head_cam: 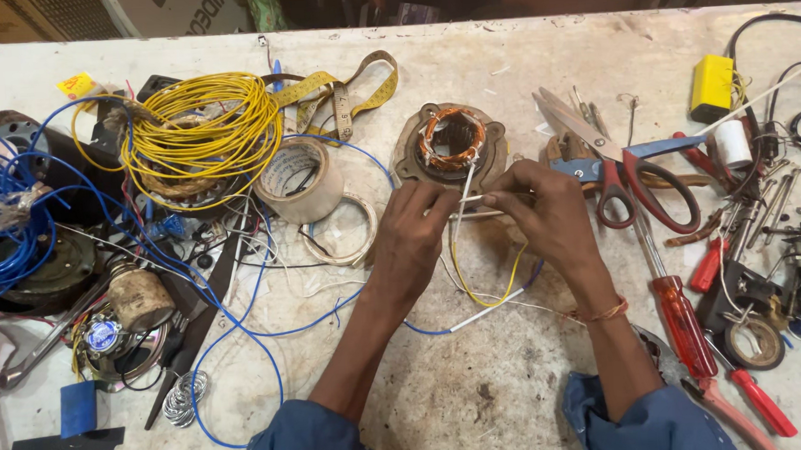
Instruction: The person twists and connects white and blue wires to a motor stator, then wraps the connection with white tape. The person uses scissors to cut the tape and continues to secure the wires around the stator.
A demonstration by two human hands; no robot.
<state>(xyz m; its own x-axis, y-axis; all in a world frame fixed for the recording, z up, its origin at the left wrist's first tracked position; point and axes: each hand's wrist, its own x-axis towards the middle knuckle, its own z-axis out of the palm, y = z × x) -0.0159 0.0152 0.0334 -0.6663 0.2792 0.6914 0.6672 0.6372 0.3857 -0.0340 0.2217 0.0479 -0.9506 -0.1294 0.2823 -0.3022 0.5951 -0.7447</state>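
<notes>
Closest in, two blue sleeves (311, 440) come up from the bottom edge onto the worn white workbench (480, 392). Beside the right forearm lies a red-handled screwdriver (684, 325), with a second, slimmer one (761, 403) nearer the edge. A long blue wire (243, 326) loops across the bench in front of the left arm.

Mid-bench, the hands meet. The left hand (410, 238) is closed, fingertips pinching a thin white sleeved wire (474, 197); the right hand (544, 210) pinches the same wire from the other side, thumb and forefinger pressed together. Yellow leads (480, 293) droop beneath both wrists.

Just beyond the knuckles sits the motor stator (451, 142), copper winding ringed in its rusty frame; the white wire runs up to it, and the fingers hide its near rim.

Left of it, a roll of masking tape (307, 177) and a thinner ring (342, 229). Right, red-handled scissors (628, 175) lie open. Further left, a yellow wire coil (203, 135), a blue bundle (4, 220). At the back, a yellow measuring tape (345, 92) and a yellow box (711, 87).
</notes>
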